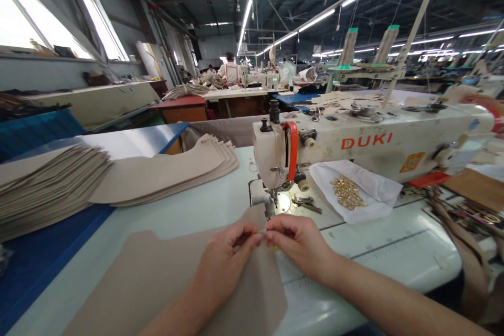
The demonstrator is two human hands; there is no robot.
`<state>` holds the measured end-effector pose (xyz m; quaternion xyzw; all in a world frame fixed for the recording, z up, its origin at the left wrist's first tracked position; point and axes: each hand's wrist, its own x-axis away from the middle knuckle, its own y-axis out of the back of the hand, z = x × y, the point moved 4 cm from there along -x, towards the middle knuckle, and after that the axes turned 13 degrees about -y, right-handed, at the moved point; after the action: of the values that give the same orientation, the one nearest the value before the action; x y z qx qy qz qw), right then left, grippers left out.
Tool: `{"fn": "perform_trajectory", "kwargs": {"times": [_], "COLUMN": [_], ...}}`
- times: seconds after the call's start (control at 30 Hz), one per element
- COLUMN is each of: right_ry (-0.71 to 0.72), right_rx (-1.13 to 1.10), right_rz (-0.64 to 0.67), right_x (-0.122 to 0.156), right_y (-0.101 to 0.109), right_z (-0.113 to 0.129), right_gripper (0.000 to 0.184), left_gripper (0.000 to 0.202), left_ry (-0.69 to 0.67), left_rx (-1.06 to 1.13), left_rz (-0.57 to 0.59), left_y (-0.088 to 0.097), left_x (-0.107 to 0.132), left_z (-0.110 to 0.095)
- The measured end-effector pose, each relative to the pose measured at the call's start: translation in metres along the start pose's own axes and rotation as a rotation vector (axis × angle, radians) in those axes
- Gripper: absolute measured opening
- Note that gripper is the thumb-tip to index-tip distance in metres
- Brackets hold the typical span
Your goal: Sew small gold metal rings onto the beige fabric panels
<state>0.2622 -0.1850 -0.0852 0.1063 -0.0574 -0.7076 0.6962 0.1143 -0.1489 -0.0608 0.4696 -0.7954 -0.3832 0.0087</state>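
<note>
My left hand (232,247) and my right hand (297,241) meet just in front of the sewing machine's (374,139) needle area. Both are closed in a pinch on one small, thin, pale piece between the fingertips; its kind is too small to make out. Beneath them a large taupe fabric panel (173,273) lies on the machine table, its narrow tab reaching toward the presser foot (271,202). A bit of yellow shows under my right fingers. Right of the needle, a white pouch (378,197) holds a heap of small gold metal fittings (348,192).
Stacks of cut taupe panels (51,184) lie at the left, some overlapping the pale table (185,210). A small metal tool (309,205) rests by the needle plate. Thread cones (348,47) stand behind the machine. At the right edge are fabric strips (464,241) and a brown board (476,191).
</note>
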Motion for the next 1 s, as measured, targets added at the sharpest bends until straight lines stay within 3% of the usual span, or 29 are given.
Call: {"fn": "perform_trajectory", "kwargs": {"times": [0.3, 0.4, 0.5, 0.63, 0.83, 1.0], "right_ry": [0.041, -0.041, -0.208, -0.415, -0.579, -0.628], "right_rx": [0.201, 0.117, 0.004, -0.048, 0.009, 0.063], "right_rz": [-0.049, -0.035, -0.003, 0.048, 0.163, 0.201], "right_x": [-0.001, -0.002, -0.005, -0.015, -0.037, -0.042], "right_y": [0.003, 0.004, 0.004, 0.004, 0.0, -0.001], "right_z": [0.006, 0.002, -0.004, -0.007, -0.007, -0.004], "right_gripper": [0.011, 0.012, 0.015, 0.016, 0.024, 0.028], "left_gripper": [0.023, 0.027, 0.039, 0.045, 0.047, 0.033], "left_ry": [0.021, -0.013, -0.097, -0.266, -0.241, -0.378], "left_rx": [0.048, 0.002, -0.164, -0.343, -0.408, -0.417], "left_rz": [0.09, 0.093, 0.06, 0.13, 0.144, 0.081], "left_y": [-0.005, 0.0, 0.005, -0.005, -0.01, -0.006], "left_x": [-0.002, -0.006, -0.007, 0.004, 0.019, 0.009], "left_z": [0.002, 0.004, 0.012, 0.021, 0.022, 0.012]}}
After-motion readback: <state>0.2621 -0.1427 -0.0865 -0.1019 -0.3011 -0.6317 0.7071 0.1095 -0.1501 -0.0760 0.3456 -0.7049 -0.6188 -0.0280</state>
